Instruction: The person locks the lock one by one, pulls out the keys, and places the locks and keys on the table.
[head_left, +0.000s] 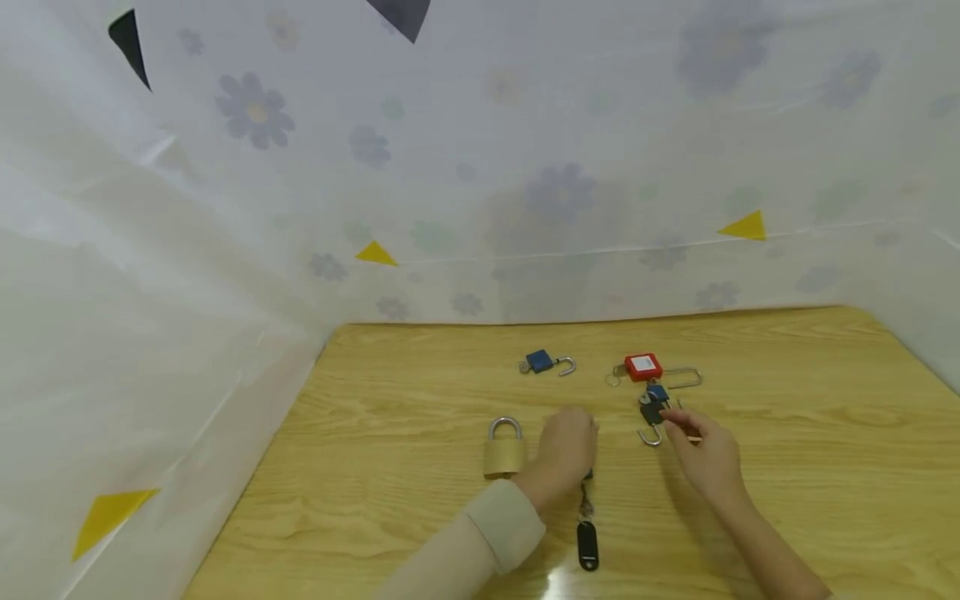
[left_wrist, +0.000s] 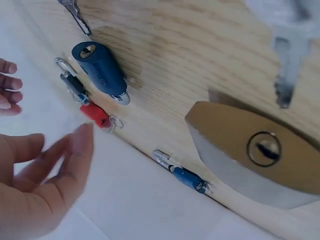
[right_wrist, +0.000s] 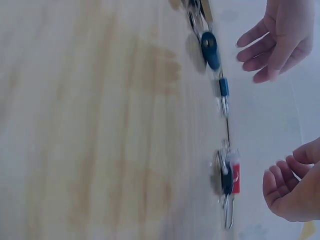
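My left hand (head_left: pixel 566 446) is over the middle of the table, its fingers loosely bent with nothing between them in the left wrist view. Near it stands a dark blue padlock (left_wrist: pixel 102 70), mostly hidden by the hand in the head view. Left of that hand lies a brass padlock (head_left: pixel 504 458) with its shackle closed; its keyhole faces the left wrist camera. My right hand (head_left: pixel 708 458) hovers beside a small black padlock (head_left: pixel 652 412) with an opened shackle. Its thumb and fingertips overlap that padlock in the head view, but the right wrist view shows the loosely bent fingers apart from it.
Farther back lie a red padlock (head_left: pixel 643 367) with a long shackle and a small blue padlock (head_left: pixel 538 361), shackle open. A blue padlock part (head_left: pixel 657 392) shows behind the black one. Toward the front lies a black key tag (head_left: pixel 588 546). A pale flowered sheet (head_left: pixel 562 192) surrounds the table.
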